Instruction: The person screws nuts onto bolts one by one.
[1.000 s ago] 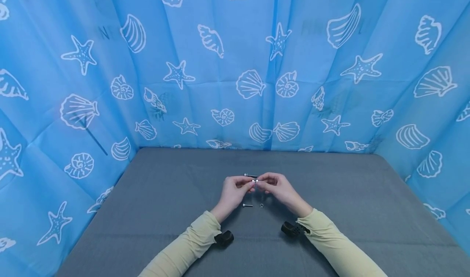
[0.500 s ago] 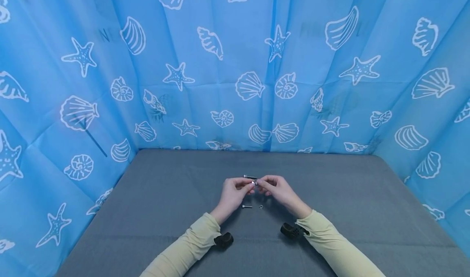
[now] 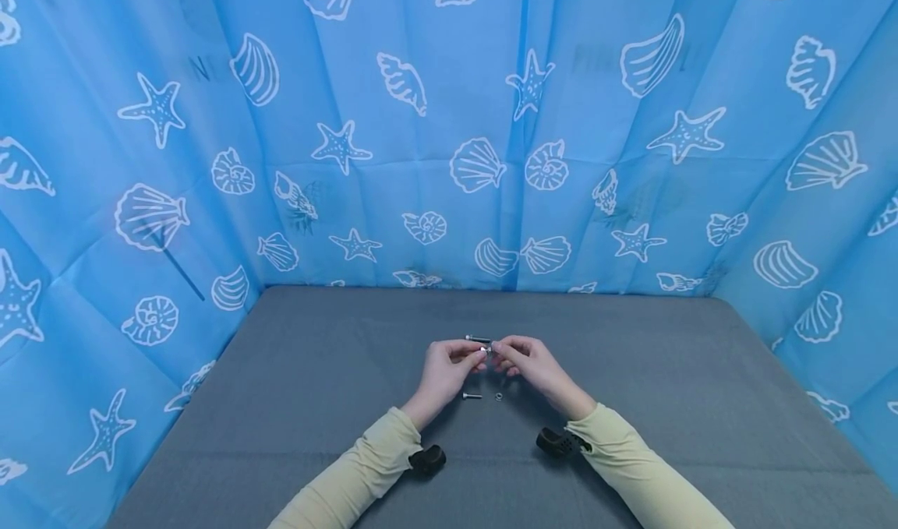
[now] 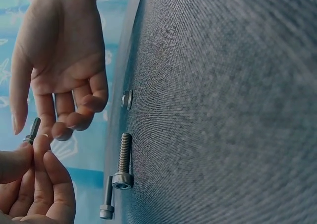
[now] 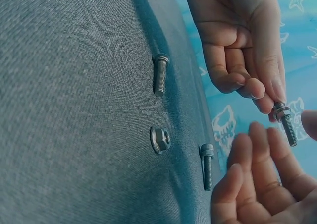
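My left hand (image 3: 447, 365) pinches a small metal bolt (image 5: 289, 127) near its head, between thumb and fingers. A nut (image 5: 281, 112) sits on this bolt close to the fingertips, and the threaded end sticks out toward the right hand. My right hand (image 4: 64, 55) hovers beside that end, its thumb and loosely bent fingers on either side of the bolt, apparently not touching it. Below the hands on the grey table lie a loose socket-head bolt (image 4: 124, 159) and a flange nut (image 5: 160, 140). Farther back lies another bolt (image 5: 207, 167) with a nut near its head.
A grey cloth-covered table (image 3: 337, 334) spreads around the hands. Blue curtains (image 3: 435, 108) with white shell prints stand behind it and along both sides. Black wrist devices (image 3: 428, 460) hang at both pale yellow sleeves (image 3: 365, 459).
My right fingertips, at the bolt a second ago, have shifted slightly and now sit a little apart from it. The left hand keeps its pinch. The head view has tilted slightly.
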Action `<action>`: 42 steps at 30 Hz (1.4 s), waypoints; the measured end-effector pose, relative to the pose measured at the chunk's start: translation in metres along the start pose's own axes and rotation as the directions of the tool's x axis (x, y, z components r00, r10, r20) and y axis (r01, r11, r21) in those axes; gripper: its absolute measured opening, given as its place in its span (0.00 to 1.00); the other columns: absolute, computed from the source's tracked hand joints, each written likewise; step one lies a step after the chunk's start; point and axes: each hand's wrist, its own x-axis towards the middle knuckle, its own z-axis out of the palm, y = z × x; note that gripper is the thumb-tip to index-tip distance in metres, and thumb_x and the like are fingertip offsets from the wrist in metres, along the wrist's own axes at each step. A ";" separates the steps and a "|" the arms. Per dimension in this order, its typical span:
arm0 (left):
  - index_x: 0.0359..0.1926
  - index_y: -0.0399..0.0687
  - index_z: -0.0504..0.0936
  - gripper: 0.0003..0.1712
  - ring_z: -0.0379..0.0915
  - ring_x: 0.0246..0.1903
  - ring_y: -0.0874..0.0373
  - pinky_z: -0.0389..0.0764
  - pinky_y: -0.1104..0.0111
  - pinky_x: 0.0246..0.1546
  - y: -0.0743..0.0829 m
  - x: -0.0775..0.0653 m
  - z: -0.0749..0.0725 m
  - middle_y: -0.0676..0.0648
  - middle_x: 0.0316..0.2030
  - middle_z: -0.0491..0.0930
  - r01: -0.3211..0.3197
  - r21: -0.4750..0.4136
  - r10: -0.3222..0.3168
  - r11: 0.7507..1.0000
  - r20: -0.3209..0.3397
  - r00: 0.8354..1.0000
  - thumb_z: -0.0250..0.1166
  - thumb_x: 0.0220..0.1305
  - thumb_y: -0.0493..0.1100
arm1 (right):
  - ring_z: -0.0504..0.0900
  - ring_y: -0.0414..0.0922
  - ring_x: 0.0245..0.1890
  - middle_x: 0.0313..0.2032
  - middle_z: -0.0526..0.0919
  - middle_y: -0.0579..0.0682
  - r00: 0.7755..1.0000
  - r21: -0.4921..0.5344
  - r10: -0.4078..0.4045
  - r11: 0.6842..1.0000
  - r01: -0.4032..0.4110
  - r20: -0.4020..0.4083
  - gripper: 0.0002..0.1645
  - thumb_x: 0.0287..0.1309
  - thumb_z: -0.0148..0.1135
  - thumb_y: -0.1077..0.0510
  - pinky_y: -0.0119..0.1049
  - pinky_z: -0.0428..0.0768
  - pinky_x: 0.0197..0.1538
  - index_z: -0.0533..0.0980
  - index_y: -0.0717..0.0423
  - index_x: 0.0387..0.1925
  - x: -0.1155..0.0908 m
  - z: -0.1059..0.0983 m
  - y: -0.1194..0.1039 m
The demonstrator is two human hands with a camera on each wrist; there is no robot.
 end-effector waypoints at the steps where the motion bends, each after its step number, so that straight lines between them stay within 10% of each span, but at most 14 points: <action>1: 0.41 0.33 0.85 0.08 0.83 0.31 0.47 0.84 0.66 0.33 -0.002 0.001 0.000 0.40 0.34 0.84 -0.001 0.001 0.001 1.000 -0.001 1.000 0.65 0.61 0.33 | 0.81 0.48 0.37 0.37 0.82 0.57 1.000 0.004 -0.008 1.000 0.008 0.002 0.19 0.67 0.57 0.52 0.46 0.81 0.42 0.76 0.67 0.45 0.000 0.000 0.000; 42: 0.42 0.36 0.85 0.08 0.83 0.30 0.54 0.84 0.68 0.33 -0.002 0.000 0.001 0.45 0.33 0.85 -0.001 0.016 0.000 1.000 0.012 1.000 0.65 0.62 0.34 | 0.80 0.51 0.41 0.40 0.81 0.58 0.999 -0.028 -0.032 0.999 0.032 0.015 0.18 0.65 0.60 0.55 0.47 0.80 0.45 0.76 0.67 0.46 -0.001 -0.003 0.000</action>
